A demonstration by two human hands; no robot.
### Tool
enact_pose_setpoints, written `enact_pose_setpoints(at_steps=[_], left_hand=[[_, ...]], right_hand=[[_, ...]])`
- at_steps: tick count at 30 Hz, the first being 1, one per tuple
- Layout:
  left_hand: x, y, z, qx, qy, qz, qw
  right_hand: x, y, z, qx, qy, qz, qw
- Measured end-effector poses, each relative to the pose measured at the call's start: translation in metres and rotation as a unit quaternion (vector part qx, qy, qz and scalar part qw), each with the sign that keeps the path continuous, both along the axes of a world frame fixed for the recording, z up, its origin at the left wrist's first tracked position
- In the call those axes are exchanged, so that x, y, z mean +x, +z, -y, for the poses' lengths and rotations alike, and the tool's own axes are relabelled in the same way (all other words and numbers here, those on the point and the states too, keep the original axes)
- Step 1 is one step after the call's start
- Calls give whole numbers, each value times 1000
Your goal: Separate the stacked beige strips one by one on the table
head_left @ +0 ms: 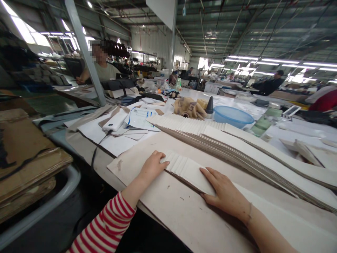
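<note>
A fanned stack of long white strips (188, 168), grey-brown along its edge, lies on the pale sheet covering the table. At its left end, my left hand (154, 165) grips the strips with the thumb on the near side and the fingers curled round the far corner. My right hand (223, 189) spans the same stack further right, its thumb at the near edge and its fingers over the top. Just beyond lies a bigger fanned pile of similar strips (223, 147), apart from both hands.
Behind the piles are a blue plastic basin (233, 116), a bunched tan patterned cloth (188, 107) and a dark cone (210, 105). A white device (114, 121) with a cable sits at left near papers. Cardboard (23, 154) is stacked left of the table. A person (105, 70) sits beyond a metal post (85, 52).
</note>
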State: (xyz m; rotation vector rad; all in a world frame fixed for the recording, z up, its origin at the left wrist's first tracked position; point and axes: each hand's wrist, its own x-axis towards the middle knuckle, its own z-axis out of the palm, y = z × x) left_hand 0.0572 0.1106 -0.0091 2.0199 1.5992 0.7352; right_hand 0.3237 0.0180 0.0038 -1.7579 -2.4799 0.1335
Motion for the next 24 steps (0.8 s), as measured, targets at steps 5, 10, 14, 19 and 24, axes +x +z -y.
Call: enact_pose_setpoints(at_steps=[5,10,14,19,24], left_hand=[[1,2,-1,-4,-11,2,1000],[-1,3,-6,-31,-9,22,999],[-10,8,-15,-88,10,60,994],[-23,22,-26,-198,49,119,972],[-27,34,-32,-281,48,188,940]], right_hand=[[-2,1,-2,4,-2,-7,1000],[-6,2,-5,4,3,-9,1000],[-6,1,-5,-1,5,-7,1000],[-3,-3,-5,10,6,-13,1000],[-2,-4,-5,11,11,-17,1000]])
